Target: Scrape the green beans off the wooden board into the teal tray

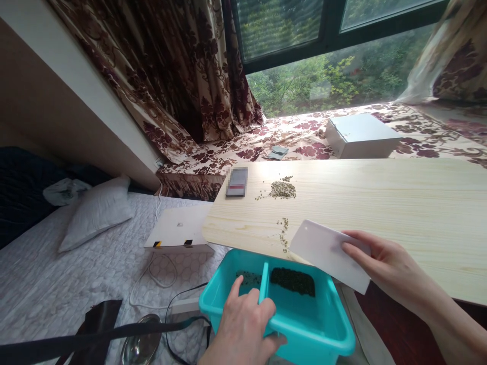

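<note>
My right hand (380,256) grips a white plastic scraper (323,248), thumb on top. The scraper is tilted, its far edge at the table's front edge beside a thin trail of small greenish seeds (283,235). A larger pile of the same seeds (283,189) lies farther back on the wooden tabletop (380,197). Below the edge, my left hand (247,319) is closed on the turquoise two-compartment bin (338,324) at its divider and near rim, with the index finger stretched into the left compartment. A few seeds lie there; dark green grains (292,281) fill part of the right compartment.
A phone-like dark rectangle (236,182), partly blurred, lies at the table's left end. Left of the table are a white box (178,228), cables and a metal bowl (141,339) on the bed. A pale box (361,134) stands on the window ledge. A dark strap crosses the lower left.
</note>
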`<state>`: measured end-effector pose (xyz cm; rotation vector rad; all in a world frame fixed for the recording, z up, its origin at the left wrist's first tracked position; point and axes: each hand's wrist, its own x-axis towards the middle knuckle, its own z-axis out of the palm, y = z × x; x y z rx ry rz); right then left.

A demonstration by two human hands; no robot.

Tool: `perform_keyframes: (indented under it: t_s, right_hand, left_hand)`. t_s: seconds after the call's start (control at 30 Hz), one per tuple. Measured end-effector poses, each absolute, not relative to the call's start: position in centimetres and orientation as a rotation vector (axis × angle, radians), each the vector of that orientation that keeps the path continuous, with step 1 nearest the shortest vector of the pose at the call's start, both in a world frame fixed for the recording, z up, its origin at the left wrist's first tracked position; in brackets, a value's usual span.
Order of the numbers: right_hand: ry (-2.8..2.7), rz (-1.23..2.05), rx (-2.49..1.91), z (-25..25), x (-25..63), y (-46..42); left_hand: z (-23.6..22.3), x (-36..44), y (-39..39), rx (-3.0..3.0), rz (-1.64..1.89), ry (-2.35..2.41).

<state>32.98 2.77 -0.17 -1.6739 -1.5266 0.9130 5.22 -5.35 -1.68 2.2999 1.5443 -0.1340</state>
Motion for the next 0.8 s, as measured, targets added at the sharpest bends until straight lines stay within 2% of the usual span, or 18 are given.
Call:
perform_keyframes:
  t_s: [0.8]
  right_hand:
    - [-1.502,0.827,-1.698,0.93,32.17,2.68]
  left_hand:
    - [-2.22,4.96,-5.51,2.303,-0.081,1.556]
